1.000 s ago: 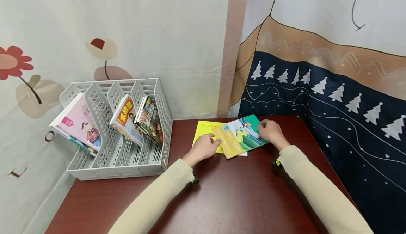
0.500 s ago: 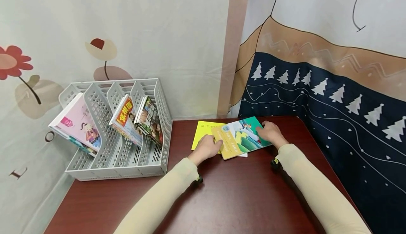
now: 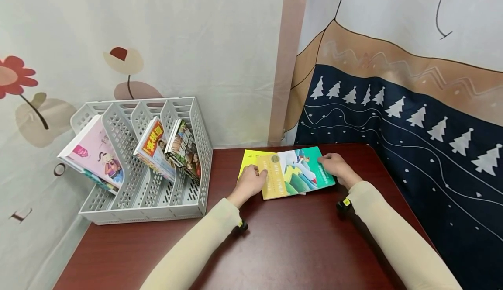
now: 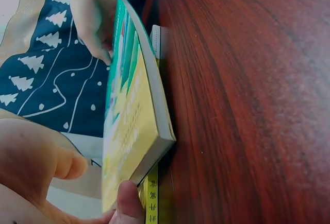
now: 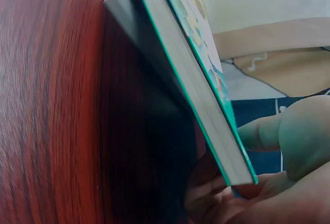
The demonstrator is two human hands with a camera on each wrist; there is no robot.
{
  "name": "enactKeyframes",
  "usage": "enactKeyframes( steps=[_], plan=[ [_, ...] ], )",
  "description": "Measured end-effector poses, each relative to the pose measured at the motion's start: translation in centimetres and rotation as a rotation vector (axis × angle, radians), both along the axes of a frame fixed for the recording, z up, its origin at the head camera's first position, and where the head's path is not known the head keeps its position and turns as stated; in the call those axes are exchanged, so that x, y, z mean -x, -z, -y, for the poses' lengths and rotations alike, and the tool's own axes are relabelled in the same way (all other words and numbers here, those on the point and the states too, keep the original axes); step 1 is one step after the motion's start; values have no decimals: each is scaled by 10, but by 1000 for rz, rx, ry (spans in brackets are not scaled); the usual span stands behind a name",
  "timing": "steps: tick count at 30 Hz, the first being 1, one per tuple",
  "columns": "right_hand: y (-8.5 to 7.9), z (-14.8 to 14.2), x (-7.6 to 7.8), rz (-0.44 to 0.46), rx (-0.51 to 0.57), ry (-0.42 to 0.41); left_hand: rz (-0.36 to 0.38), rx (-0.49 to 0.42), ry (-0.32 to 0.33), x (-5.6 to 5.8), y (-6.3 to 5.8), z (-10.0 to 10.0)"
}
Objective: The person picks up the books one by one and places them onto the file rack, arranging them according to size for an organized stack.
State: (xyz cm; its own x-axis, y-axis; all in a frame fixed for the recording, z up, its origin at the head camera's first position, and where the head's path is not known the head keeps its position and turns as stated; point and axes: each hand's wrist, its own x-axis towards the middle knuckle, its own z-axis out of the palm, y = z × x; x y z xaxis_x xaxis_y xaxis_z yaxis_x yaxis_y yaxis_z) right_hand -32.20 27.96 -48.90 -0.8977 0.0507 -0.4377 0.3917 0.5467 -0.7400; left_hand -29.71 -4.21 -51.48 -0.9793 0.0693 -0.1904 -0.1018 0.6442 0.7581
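A paperback book (image 3: 292,172) with a yellow and green illustrated cover lies over a bright yellow book (image 3: 248,157) at the back of the table. My right hand (image 3: 339,167) pinches its green end, thumb on the cover and fingers beneath. That end is raised off the table in the right wrist view, where the page edges (image 5: 196,85) show. At the yellow end is my left hand (image 3: 249,184). In the left wrist view one fingertip (image 4: 129,198) meets the book's lower corner, while the thumb (image 4: 72,165) stands apart from the cover. The yellow book is mostly covered.
A light grey slotted file rack (image 3: 143,211) stands on the left. It holds a pink-covered book (image 3: 98,150), a book with a red and yellow title (image 3: 155,146), and dark-covered books (image 3: 184,150). Curtains hang behind the dark red table (image 3: 298,246).
The illustrated book has turned slightly and shifted left, covering more of the yellow book. Its right end has come down toward the front. Both hands have moved slightly with it.
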Motion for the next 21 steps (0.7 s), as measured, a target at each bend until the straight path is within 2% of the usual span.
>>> enactKeyframes(
  steps=[1,5,9,15,21],
  plan=[
    [-1,0,-1,-5,31,3,13,-33,-13,-4,-7,1],
    [-5,4,-5,-25,168,-3,23,-83,-44,-6,-10,11],
    [-13,17,-11,-44,271,-6,11,-112,-74,-10,-21,26],
    [-23,42,-23,-72,380,-32,-68,-162,-107,-18,-34,48],
    [-20,65,-34,-90,447,-53,-75,-150,-106,-30,-38,65]
  ],
)
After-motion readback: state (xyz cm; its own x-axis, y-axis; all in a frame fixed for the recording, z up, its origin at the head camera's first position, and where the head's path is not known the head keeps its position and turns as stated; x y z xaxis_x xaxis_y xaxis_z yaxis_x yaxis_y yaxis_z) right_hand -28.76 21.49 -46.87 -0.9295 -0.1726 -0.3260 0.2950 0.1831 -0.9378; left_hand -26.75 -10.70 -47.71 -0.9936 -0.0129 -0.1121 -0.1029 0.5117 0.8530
